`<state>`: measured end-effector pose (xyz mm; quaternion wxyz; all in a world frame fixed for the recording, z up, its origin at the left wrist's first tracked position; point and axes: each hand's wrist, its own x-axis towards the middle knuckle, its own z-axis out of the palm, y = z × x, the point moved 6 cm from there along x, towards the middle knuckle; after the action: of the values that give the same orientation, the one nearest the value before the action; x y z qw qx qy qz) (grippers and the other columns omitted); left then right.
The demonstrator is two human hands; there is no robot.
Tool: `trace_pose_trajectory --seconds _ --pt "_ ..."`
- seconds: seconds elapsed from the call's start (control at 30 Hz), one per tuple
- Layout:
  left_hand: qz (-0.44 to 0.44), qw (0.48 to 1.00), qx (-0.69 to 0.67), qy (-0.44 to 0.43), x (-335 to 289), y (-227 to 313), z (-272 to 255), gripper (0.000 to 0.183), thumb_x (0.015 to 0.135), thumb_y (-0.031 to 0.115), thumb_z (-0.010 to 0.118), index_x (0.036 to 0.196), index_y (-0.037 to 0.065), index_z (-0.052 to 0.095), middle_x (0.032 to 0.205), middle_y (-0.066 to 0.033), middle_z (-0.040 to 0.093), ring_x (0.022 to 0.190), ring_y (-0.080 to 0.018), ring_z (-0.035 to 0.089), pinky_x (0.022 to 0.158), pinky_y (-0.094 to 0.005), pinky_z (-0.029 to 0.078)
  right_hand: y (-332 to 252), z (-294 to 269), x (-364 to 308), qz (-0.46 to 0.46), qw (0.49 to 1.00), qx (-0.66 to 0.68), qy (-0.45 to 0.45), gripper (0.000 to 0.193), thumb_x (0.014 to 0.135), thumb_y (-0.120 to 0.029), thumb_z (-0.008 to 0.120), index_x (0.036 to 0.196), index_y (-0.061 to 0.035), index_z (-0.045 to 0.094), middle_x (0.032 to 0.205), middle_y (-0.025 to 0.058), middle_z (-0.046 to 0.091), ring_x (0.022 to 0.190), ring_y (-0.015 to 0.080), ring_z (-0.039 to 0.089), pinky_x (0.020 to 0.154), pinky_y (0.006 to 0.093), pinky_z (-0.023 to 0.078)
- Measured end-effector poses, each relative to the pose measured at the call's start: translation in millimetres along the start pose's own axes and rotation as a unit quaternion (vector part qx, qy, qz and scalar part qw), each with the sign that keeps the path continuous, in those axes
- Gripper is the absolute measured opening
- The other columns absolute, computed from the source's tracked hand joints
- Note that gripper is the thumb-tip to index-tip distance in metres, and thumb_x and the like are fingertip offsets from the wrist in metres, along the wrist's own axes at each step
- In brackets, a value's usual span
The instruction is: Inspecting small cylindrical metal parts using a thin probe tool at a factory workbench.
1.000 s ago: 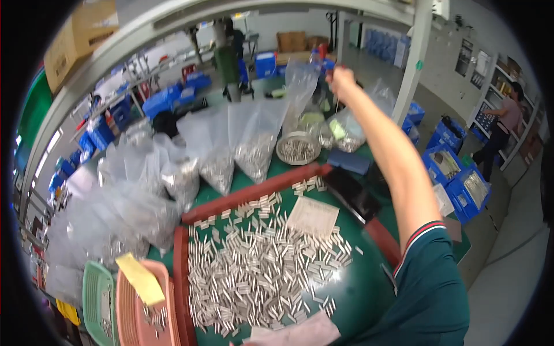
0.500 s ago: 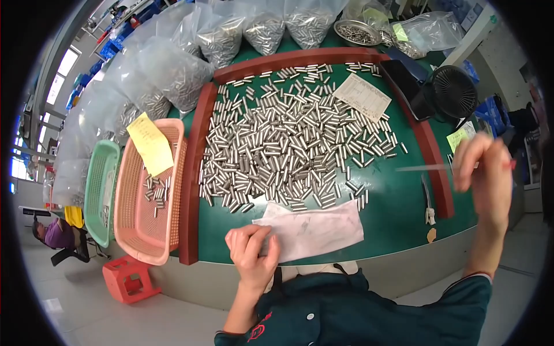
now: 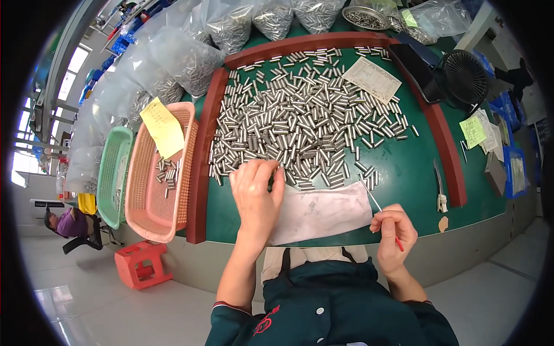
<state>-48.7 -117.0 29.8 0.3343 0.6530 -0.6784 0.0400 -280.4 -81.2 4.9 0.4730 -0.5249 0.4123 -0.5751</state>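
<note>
Many short metal pins (image 3: 288,124) lie spread over the green tabletop. My left hand (image 3: 253,193) is at the near edge of this heap, fingers curled toward the thumb; whatever is between the fingertips is hidden. A white cloth (image 3: 323,214) with grey smudges lies flat between my hands, partly beside my left wrist. Right of the cloth, my right hand (image 3: 395,233) is closed around a thin pale rod with a red end (image 3: 376,202). The rod slants up and left, its tip close to a few loose pins by the cloth's upper corner.
Dark red rails (image 3: 205,167) border the work area. Left stand a pink basket (image 3: 131,196) with some pins and a green basket (image 3: 104,190). Bags of pins (image 3: 231,32) line the back. A paper slip (image 3: 372,79), black fan (image 3: 464,78) and tweezers (image 3: 440,181) are right.
My right hand has come down and left with the rod, from raised beyond the right rail to beside the cloth. My left hand has moved off the cloth, up to the pins.
</note>
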Motion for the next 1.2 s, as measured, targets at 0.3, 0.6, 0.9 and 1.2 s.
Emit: trace_pose_trajectory --seconds 0.3,0.6,0.9,1.2 --pt "-0.023 0.995 0.078 -0.055 14 8 23 0.018 0.064 0.004 0.062 0.08 0.004 0.054 0.068 -0.0095 0.053 0.068 -0.0256 0.052 0.064 -0.0359 0.035 11 -1 -7 -0.006 0.998 0.049 0.034 0.012 0.085 0.0 0.043 0.081 0.0047 0.053 0.076 0.0088 0.051 0.061 0.0103 0.048 0.055 0.0205 0.041" --pt "-0.043 0.996 0.019 -0.077 15 1 21 0.026 0.063 0.001 0.058 0.088 0.003 0.052 0.067 -0.0102 0.055 0.066 -0.0274 0.054 0.062 -0.038 0.037 0 6 -11 -0.007 0.998 0.061 0.006 0.011 0.084 0.0 0.044 0.082 0.0042 0.053 0.076 0.0085 0.051 0.061 0.01 0.048 0.055 0.0201 0.041" --pt "-0.264 0.862 -0.429 -0.059 -67 -31 -48 0.02 0.072 -0.007 0.055 0.092 -0.004 0.057 0.08 -0.0047 0.055 0.07 -0.0094 0.05 0.064 -0.0214 0.04 -22 50 -10 -0.109 0.983 -0.067 -0.134 0.025 0.071 0.01 0.049 0.095 0.0068 0.056 0.079 0.0131 0.055 0.064 0.0163 0.054 0.054 0.023 0.044" --pt "-0.498 0.391 -0.746 0.205 -220 -86 -63 0.012 0.076 0.001 0.059 0.087 0.002 0.053 0.084 -0.0082 0.058 0.074 -0.015 0.054 0.069 -0.025 0.044 -26 156 -48 -0.249 0.895 0.005 -0.369 0.017 0.071 -0.001 0.061 0.087 0.0028 0.059 0.067 0.0103 0.058 0.058 0.0238 0.058 0.053 0.029 0.045"
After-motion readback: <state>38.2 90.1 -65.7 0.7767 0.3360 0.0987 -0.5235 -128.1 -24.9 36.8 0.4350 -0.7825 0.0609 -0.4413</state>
